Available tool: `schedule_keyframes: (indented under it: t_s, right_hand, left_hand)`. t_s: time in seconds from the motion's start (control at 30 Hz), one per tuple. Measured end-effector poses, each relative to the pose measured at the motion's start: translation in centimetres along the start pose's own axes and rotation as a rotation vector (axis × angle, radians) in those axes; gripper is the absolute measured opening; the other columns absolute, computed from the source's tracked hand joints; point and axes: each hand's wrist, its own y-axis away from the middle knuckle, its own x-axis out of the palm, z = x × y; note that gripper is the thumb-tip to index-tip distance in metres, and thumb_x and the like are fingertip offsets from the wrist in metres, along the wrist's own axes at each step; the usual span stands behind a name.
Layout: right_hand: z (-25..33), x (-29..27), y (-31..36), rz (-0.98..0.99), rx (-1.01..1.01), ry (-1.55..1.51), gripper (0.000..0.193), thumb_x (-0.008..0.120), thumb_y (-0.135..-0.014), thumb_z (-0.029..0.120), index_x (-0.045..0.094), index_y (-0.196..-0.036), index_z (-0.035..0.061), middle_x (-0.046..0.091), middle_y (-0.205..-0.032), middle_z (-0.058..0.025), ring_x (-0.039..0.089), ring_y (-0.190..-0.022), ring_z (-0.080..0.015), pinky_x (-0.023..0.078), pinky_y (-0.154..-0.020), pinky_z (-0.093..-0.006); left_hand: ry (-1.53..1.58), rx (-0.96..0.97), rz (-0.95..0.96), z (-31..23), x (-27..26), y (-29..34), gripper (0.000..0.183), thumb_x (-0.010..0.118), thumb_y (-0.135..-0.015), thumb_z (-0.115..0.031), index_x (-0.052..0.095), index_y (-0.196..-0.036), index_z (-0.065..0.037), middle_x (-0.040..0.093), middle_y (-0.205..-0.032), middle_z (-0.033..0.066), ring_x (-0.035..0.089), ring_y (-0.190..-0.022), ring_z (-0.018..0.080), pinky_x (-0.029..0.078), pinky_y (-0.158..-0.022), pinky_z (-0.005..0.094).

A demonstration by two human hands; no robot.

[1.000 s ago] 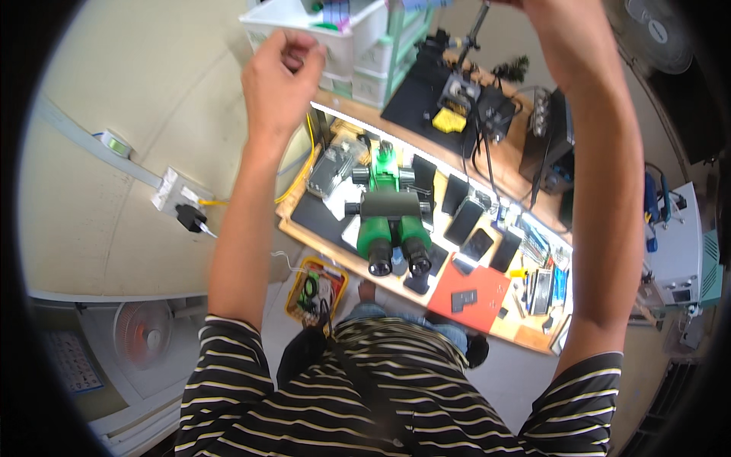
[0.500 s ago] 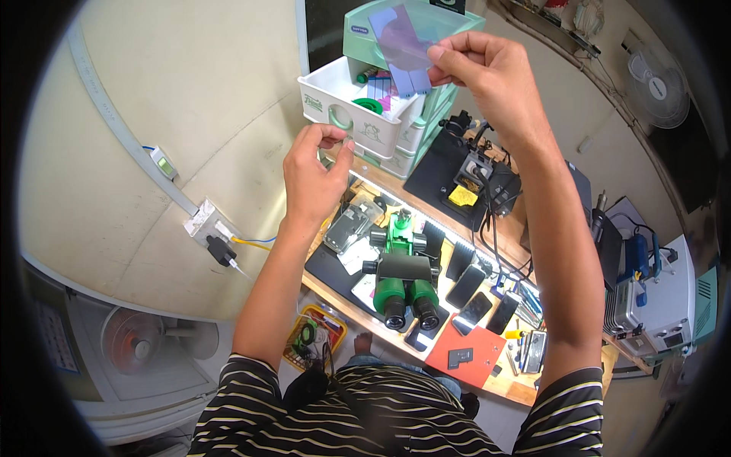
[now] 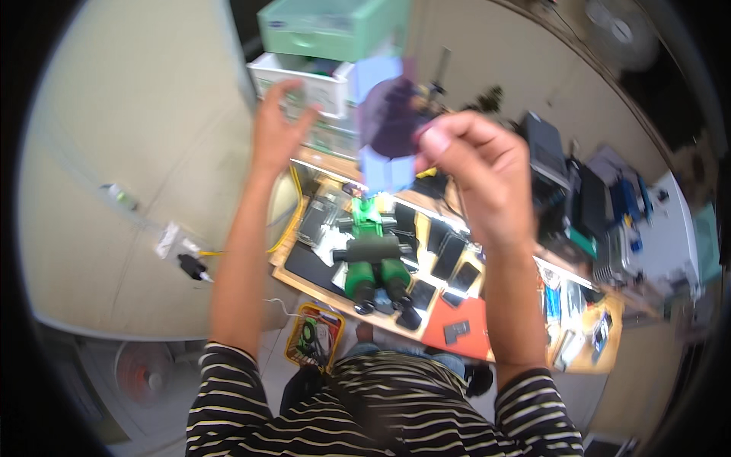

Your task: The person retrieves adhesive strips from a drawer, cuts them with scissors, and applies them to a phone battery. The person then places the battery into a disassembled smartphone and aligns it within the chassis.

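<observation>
My right hand [image 3: 480, 167] pinches a thin, see-through purple film sheet [image 3: 381, 129] between thumb and fingers, holding it up over the bench. A dark rounded patch and pale blue parts show in the sheet. My left hand [image 3: 282, 129] is at the front of a white drawer [image 3: 331, 93], thumb and fingers apart; blur hides whether it touches. The drawer stands partly out of a mint-green drawer unit [image 3: 327, 34], with little of its contents showing. Below the film sheet, a green and black microscope [image 3: 373, 259] stands on the bench.
Several phones, such as a dark phone [image 3: 449, 255], lie right of the microscope, beside an orange-red mat [image 3: 457, 327]. A yellow basket [image 3: 316, 335] sits below the bench edge. A wall socket with a black plug [image 3: 193, 266] is on the left. A white machine [image 3: 662, 228] stands right.
My right hand has lowered the film sheet from above the drawer toward the microscope. My left hand's pinch has opened, and it is now at the drawer front. The drawer looks further in.
</observation>
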Motion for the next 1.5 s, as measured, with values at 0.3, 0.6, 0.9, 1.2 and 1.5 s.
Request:
schedule_keyframes:
  t_s: [0.3,0.6,0.9,1.2,1.5]
  right_hand:
    - [-6.8,-2.4,16.5,-0.007,0.365,-0.153,0.013,0.070,-0.097,0.010,0.068,-0.099,-0.0027,0.073,-0.087,-0.0054,0.068,-0.077,-0.0086,0.053,-0.071,-0.0251]
    - [-6.7,-2.4,20.7,-0.055,0.395,-0.097,0.016,0.071,-0.097,0.015,0.070,-0.099,-0.0006,0.072,-0.084,-0.0050,0.066,-0.078,-0.0092,0.053,-0.073,-0.0281]
    - [-5.3,0.9,17.6,0.092,0.349,0.002,0.016,0.072,-0.096,0.013,0.071,-0.103,-0.0014,0.071,-0.087,-0.0040,0.065,-0.079,-0.0090,0.052,-0.075,-0.0261]
    - [-0.5,2.0,1.4,-0.013,0.042,0.002,0.020,0.072,-0.094,0.015,0.069,-0.098,-0.0036,0.072,-0.084,-0.0081,0.069,-0.073,-0.0140,0.055,-0.068,-0.0253]
    - [-4.7,2.5,4.4,0.044,0.073,-0.196,0.013,0.071,-0.095,0.009,0.068,-0.095,-0.0038,0.071,-0.080,-0.0073,0.068,-0.070,-0.0103,0.055,-0.064,-0.0256]
  left_hand:
    - [-0.238,-0.049,0.273,7.2,2.8,-6.2,0.058,0.077,-0.090,-0.035,0.058,-0.132,0.000,0.063,-0.129,0.0135,0.058,-0.122,0.0243,0.046,-0.100,0.0345]
    - [-0.158,-0.068,0.088,9.2,-1.5,-8.4,0.040,0.078,-0.091,-0.040,0.063,-0.099,-0.004,0.061,-0.094,0.0014,0.055,-0.088,0.0115,0.043,-0.086,0.0242]
    - [-0.049,0.060,0.022,3.2,-4.1,0.3,0.030,0.081,-0.089,-0.027,0.060,-0.098,-0.007,0.057,-0.088,-0.0008,0.052,-0.081,0.0111,0.045,-0.076,0.0262]
    - [-0.127,-0.061,-0.100,-2.2,-3.8,4.4,0.035,0.084,-0.081,-0.020,0.058,-0.100,-0.006,0.060,-0.084,0.0032,0.054,-0.073,0.0152,0.046,-0.069,0.0313]
    - [-0.095,0.129,0.025,7.4,-6.0,1.4,0.036,0.075,-0.088,-0.025,0.061,-0.114,-0.005,0.066,-0.106,0.0073,0.064,-0.095,0.0204,0.052,-0.086,0.0349]
